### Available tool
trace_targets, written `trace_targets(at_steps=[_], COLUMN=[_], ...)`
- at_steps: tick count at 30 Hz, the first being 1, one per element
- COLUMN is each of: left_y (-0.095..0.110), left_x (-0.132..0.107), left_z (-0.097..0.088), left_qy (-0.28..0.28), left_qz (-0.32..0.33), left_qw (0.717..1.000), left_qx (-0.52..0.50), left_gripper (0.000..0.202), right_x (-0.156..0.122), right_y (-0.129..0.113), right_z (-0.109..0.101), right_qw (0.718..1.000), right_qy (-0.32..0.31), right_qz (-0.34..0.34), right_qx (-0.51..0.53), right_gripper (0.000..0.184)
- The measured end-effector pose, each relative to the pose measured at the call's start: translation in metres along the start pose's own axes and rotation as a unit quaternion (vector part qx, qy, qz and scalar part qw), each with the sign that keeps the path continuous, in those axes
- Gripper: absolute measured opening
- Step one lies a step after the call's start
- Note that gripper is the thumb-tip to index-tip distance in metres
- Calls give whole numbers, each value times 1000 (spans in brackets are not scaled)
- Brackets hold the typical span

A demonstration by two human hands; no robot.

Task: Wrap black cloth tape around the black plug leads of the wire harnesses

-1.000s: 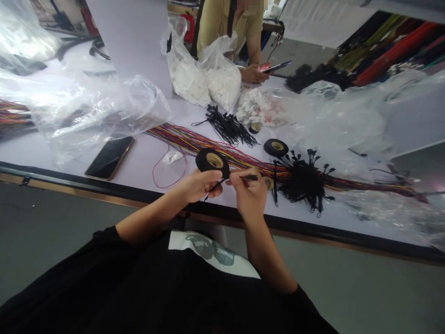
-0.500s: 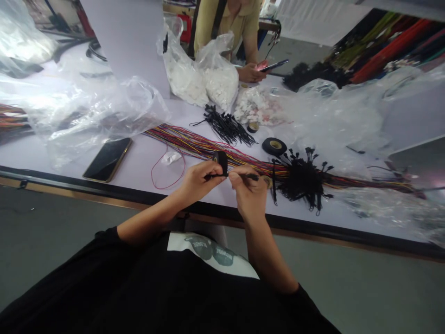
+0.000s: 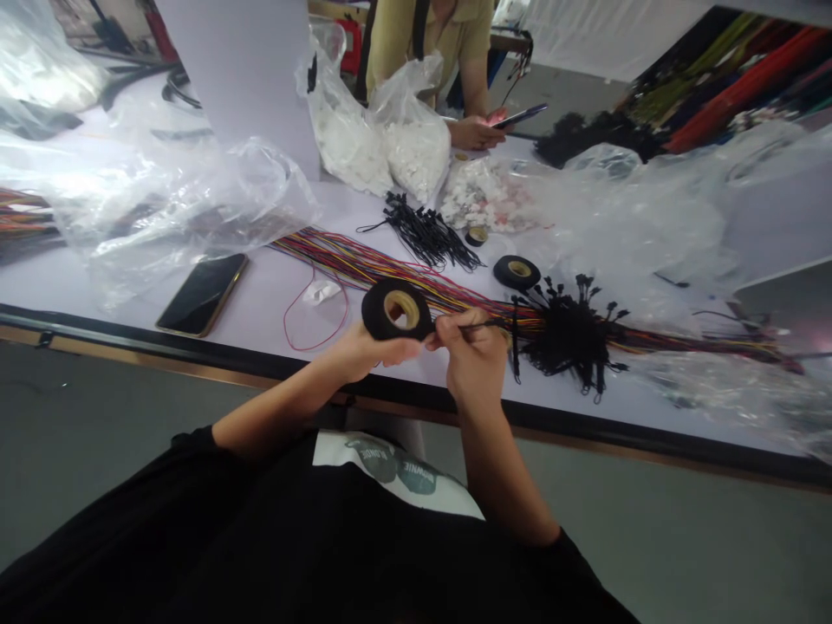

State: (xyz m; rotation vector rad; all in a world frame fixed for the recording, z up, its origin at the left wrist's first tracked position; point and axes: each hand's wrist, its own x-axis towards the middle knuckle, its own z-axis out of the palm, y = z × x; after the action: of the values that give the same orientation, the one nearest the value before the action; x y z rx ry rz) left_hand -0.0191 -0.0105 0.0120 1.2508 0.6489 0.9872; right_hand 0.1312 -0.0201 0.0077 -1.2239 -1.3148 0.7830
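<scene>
A roll of black tape [image 3: 373, 314] with a tan core faces up, its open side toward me. My left hand [image 3: 364, 351] is closed on the roll's lower edge, the thumb stretched along it toward the right. Close beside it, my right hand [image 3: 477, 354] pinches a thin black cable [image 3: 482, 326] that points right. The fingertips of both hands nearly meet at the roll's right side. What lies between them is too small to make out. Behind the hands runs a long bundle of coloured wires [image 3: 364, 264].
A heap of black connector leads [image 3: 565, 338] lies right, another black bunch [image 3: 429, 234] farther back. A second tape roll [image 3: 516, 272] rests near them. At left are a phone [image 3: 203, 295] and clear plastic bags [image 3: 195, 208]. Across the table a person [image 3: 429, 52] holds a phone.
The tape roll has turned from edge-on to face me and shifted a little left. My left hand has rotated with it. My right hand still pinches the cable.
</scene>
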Motion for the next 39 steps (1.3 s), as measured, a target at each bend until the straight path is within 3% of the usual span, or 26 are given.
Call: trace_targets(at_steps=[3, 6, 7, 9, 11, 15, 18, 20, 22, 24, 26, 28, 30, 33, 35, 36, 38, 39], left_y=[8, 3, -1, -11, -18, -23, -23, -22, -19, -17, -15, -13, -7, 1, 1, -1, -7, -10], left_x=[-10, -9, -7, 0, 5, 7, 6, 8, 12, 15, 14, 8, -1, -10, -10, -7, -1, 2], left_z=[-10, -16, -15, -9, 0, 15, 16, 11, 4, -2, -4, -5, -7, -13, -15, -14, -9, -5], left_qy=[-51, -114, -90, 52, 123, 172, 185, 157, 70, -23, -46, -12, 4, -83, -115, -99, 31, 71], left_qz=[75, 93, 96, 132, 150, 139, 100, 45, -31, -94, -103, -53, 15, 63, 76, 82, 101, 106], left_qw=[982, 958, 958, 955, 946, 954, 975, 986, 989, 980, 977, 989, 1000, 983, 970, 968, 967, 962], left_qx=[164, 246, 255, 259, 258, 202, 68, -43, -130, -172, -178, -134, -26, 149, 200, 214, 233, 240], left_gripper=[68, 73, 63, 28, 13, 15, 23, 40, 52, 56, 52, 50, 58, 79, 72, 62, 34, 24], right_x=[5, 6, 5, 3, 0, -2, -2, -3, -4, -5, -3, 0, 4, 6, 5, 5, 3, 2], right_y=[3, -5, -9, -14, -16, -10, -7, -8, -10, -10, -6, 0, 4, 2, -3, -6, -9, -9], right_z=[-4, -8, -8, -8, -6, -2, -1, -2, -2, -2, -1, 0, -1, -5, -9, -10, -10, -10], right_qw=[999, 997, 994, 985, 984, 986, 978, 972, 974, 984, 996, 999, 997, 999, 997, 995, 993, 995], right_qy=[-10, -34, -33, -15, -6, -36, -2, 10, -4, -11, 6, 26, 23, -12, -19, -18, -12, -10], right_qz=[36, -38, -76, -134, -137, -91, -132, -147, -135, -93, -22, 40, 59, 38, 5, -14, -44, -47], right_qx=[28, -52, -75, -104, -118, -132, -165, -182, -182, -155, -90, -3, 39, -20, -78, -96, -105, -92], right_gripper=[24, 18, 16, 16, 14, 11, 12, 13, 14, 16, 21, 26, 28, 24, 23, 22, 24, 25])
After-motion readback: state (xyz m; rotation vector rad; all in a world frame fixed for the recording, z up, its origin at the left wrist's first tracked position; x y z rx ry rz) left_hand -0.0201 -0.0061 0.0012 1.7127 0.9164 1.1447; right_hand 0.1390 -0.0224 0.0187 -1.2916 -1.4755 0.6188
